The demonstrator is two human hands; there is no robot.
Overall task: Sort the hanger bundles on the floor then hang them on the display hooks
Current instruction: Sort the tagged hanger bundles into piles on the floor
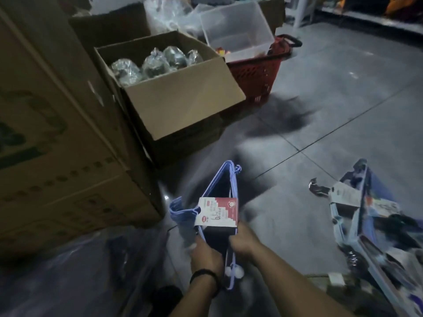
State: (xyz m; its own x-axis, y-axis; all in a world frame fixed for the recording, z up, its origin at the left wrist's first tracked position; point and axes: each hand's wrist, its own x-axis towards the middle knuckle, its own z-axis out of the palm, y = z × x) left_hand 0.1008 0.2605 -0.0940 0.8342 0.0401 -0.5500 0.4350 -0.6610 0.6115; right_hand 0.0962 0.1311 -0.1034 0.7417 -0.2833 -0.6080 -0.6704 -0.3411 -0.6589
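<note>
Card label [217, 212] on hanger bundle [225, 179]: handwritten figures, seemingly "6.5"; print too small to read.
Cardboard box [57, 156]: dark print, blurred, unreadable.

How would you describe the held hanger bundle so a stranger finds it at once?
Start at the cardboard boxes on the left. Right of them, the left hand and right hand hold a purple hanger bundle with a red and white label. Other hangers lie on the floor farther right.

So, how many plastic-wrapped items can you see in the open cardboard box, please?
4 wrapped items in a row in the open box: left, next, third, far right. More may be hidden underneath.
</note>
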